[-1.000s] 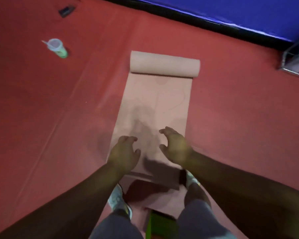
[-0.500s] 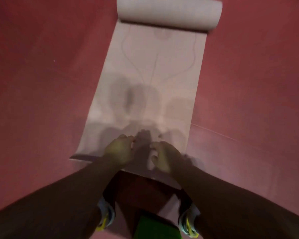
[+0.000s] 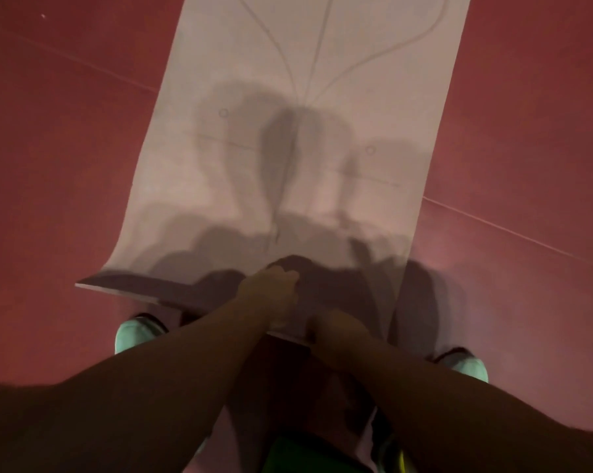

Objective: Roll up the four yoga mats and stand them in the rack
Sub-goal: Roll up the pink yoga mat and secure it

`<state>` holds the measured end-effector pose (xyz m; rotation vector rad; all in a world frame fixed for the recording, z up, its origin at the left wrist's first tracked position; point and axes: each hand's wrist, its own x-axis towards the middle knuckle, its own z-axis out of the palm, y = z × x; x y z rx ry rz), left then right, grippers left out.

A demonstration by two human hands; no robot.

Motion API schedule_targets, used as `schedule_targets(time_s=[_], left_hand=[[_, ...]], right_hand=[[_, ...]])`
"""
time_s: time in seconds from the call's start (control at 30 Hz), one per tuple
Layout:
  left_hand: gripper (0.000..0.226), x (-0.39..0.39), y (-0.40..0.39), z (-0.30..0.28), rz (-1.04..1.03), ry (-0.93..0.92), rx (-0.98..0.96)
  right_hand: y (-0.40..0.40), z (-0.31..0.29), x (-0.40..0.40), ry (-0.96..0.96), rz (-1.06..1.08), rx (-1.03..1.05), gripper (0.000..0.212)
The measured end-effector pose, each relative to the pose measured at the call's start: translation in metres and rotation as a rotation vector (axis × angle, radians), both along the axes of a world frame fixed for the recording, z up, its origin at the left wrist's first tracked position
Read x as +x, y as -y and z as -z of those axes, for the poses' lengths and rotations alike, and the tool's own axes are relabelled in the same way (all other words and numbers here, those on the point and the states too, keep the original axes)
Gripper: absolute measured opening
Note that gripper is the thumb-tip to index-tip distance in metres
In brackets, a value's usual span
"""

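Note:
A pale pink yoga mat (image 3: pixel 308 138) with thin printed lines lies unrolled on the red floor and runs away from me. Its near edge is lifted off the floor and curls up. My left hand (image 3: pixel 271 291) grips that edge near the middle, fingers curled over it. Just to its right, my right hand (image 3: pixel 337 324) holds the same edge in deep shadow, with its fingers partly hidden by the mat. The mat's far end is out of frame, and no rack is visible.
The red floor (image 3: pixel 66 148) with thin seam lines surrounds the mat on both sides. My two light shoes (image 3: pixel 134 332) (image 3: pixel 467 365) stand at either side of the near edge. Something green (image 3: pixel 302 452) sits at the bottom between my legs.
The view has tipped down and closer, so the rolled far end left the frame. My hands went from hovering above the mat to gripping its near edge and lifting it.

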<state>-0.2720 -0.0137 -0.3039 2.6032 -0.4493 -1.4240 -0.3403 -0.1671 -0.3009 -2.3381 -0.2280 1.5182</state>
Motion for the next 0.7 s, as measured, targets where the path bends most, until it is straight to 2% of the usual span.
schedule_targets(time_s=[0.1,0.27,0.37,0.53,0.63,0.7], left_hand=[[0.039,-0.005,-0.008,-0.007,0.002,-0.018,0.032],[0.035,-0.009,0.001,-0.048,0.083,0.248,0.071],[0.032,0.016,0.013,-0.070,0.060,0.357,0.002],[0.042,0.018,0.021,-0.099,-0.147,0.220,-0.235],[0.040,-0.007,0.035,-0.126,-0.154,0.312,-0.341],[0.043,-0.017,0.035,-0.141,-0.076,0.436,-0.289]], right_hand=[[0.002,-0.007,0.005,0.098,0.079,0.001,0.024],[0.028,-0.043,0.044,0.267,0.110,-0.051,0.025],[0.044,-0.075,0.077,0.305,0.071,-0.047,0.035],[0.061,-0.147,0.097,0.380,-0.006,-0.149,0.029],[0.076,-0.189,0.090,0.357,-0.042,-0.271,0.027],[0.087,-0.214,0.084,0.364,-0.002,-0.311,0.027]])
